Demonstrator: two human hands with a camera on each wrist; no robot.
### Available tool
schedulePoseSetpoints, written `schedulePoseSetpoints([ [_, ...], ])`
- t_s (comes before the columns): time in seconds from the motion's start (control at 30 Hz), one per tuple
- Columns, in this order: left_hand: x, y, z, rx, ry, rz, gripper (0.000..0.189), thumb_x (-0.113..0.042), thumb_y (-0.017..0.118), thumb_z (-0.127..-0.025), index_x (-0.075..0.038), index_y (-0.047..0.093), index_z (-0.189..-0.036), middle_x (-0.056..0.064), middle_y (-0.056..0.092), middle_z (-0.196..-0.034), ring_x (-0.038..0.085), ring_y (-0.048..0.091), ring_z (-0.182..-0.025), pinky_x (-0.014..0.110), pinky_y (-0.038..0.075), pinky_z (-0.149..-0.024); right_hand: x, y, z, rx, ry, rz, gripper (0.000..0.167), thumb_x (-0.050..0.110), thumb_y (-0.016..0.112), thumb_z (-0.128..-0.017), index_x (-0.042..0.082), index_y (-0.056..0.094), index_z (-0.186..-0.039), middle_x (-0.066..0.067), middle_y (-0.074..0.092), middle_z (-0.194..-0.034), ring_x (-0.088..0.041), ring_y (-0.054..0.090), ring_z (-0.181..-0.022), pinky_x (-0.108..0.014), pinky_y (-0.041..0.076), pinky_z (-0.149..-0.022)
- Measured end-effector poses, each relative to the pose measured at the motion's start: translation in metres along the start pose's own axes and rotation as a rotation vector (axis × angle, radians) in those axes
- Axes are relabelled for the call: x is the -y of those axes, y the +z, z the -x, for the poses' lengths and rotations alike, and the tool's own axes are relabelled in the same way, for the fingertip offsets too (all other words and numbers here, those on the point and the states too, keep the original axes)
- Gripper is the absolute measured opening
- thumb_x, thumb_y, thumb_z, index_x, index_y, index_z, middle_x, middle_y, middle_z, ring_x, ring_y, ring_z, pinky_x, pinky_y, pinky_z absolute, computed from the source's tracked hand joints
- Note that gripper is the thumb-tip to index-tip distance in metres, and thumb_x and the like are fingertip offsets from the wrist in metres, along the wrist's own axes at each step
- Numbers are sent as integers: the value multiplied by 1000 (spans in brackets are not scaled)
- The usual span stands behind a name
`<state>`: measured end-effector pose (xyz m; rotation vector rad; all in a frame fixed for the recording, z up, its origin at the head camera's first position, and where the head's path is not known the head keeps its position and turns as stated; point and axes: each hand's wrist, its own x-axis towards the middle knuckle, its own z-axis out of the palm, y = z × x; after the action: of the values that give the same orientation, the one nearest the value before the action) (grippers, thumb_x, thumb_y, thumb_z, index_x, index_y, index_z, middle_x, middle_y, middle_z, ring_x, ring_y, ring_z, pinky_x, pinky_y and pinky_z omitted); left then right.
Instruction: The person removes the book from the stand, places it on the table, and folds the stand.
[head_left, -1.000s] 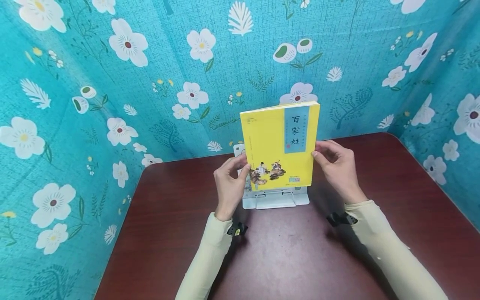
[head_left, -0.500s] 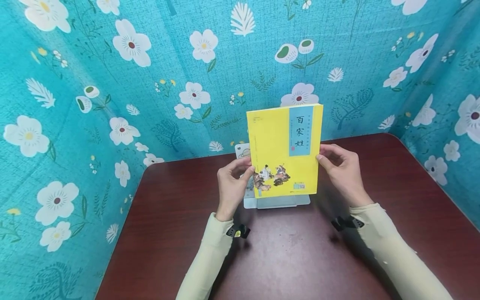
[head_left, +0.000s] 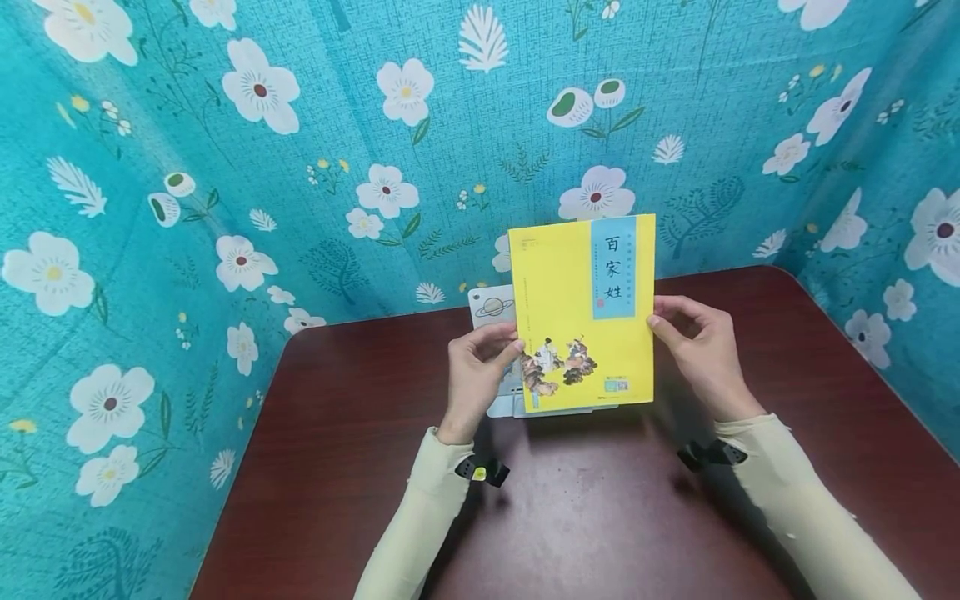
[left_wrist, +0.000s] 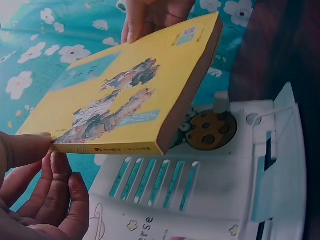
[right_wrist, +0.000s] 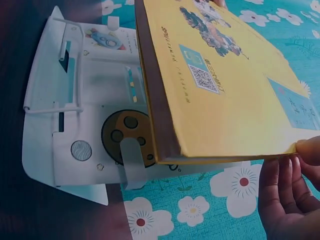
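Observation:
A yellow paperback book (head_left: 570, 308) with a blue title panel is held upright in front of a white book stand (head_left: 491, 308). My left hand (head_left: 480, 379) pinches its left edge between thumb and fingers. On the opposite edge, my right hand (head_left: 701, 354) pinches it the same way. The left wrist view shows the book (left_wrist: 115, 95) apart from the stand (left_wrist: 210, 175), whose slots and wire rest are visible. In the right wrist view, a clip on the stand (right_wrist: 90, 140) shows beside the book's lower corner. Most of the stand is hidden by the book in the head view.
The dark red-brown table (head_left: 337, 433) extends around the stand. A teal curtain (head_left: 450, 125) with white flowers hangs behind it and along both sides. Black wrist cameras sit at both cuffs.
Both hands have moved the book to the right and toward me, lower in the head view. More of the stand's left side shows now. The grip on both edges is unchanged.

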<state>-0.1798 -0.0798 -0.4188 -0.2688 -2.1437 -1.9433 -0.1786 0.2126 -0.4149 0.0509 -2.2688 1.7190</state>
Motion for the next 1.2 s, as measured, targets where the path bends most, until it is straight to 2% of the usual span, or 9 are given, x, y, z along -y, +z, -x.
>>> schedulePoseSetpoints([
  [0.2,1,6,4,41,-36,28,23,-2,80,-89,-4,79,-112,19,79,-105,14,76,-88,22,61,-83,-3,-8,4,0,13,4,38,16,72,-99,2,68,-134,25,72,-108,-6,68,-90,-11,57,-79],
  [0.4,3,14,8,82,-96,113,25,0,79,-89,-2,77,-114,21,78,-109,13,76,-89,23,62,-84,-6,-16,6,-6,32,-21,36,15,71,-99,1,68,-132,26,73,-104,-5,68,-87,-12,58,-77],
  [0.63,6,26,12,93,-185,213,27,2,76,-89,3,75,-116,17,78,-106,8,76,-89,23,61,-86,-9,-27,5,-5,10,-131,34,5,71,-97,-5,68,-129,18,76,-104,-5,69,-82,-12,58,-74],
  [0.8,7,34,14,119,-242,248,28,0,76,-90,1,75,-118,6,78,-104,8,75,-91,22,61,-87,-10,-37,6,-19,47,-68,34,8,71,-98,-2,68,-130,23,74,-102,-4,68,-82,-11,58,-74],
  [0.93,6,38,15,123,-271,260,29,0,76,-90,1,75,-119,6,78,-106,7,75,-91,23,61,-88,-12,-44,9,-8,58,3,33,9,70,-98,-2,67,-129,25,73,-100,-4,67,-81,-11,57,-73],
  [1.07,6,44,13,135,-290,268,29,-2,76,-90,1,74,-119,9,78,-107,7,75,-92,27,62,-89,-11,-52,10,6,74,-18,34,12,71,-98,-3,67,-129,23,74,-100,-5,68,-81,-12,59,-74],
  [1.2,8,52,11,157,-302,282,28,-4,77,-89,0,75,-117,2,78,-103,7,75,-90,27,62,-88,-11,-62,11,11,106,-38,39,18,72,-99,-2,65,-132,24,75,-102,-5,70,-82,-14,60,-75],
])
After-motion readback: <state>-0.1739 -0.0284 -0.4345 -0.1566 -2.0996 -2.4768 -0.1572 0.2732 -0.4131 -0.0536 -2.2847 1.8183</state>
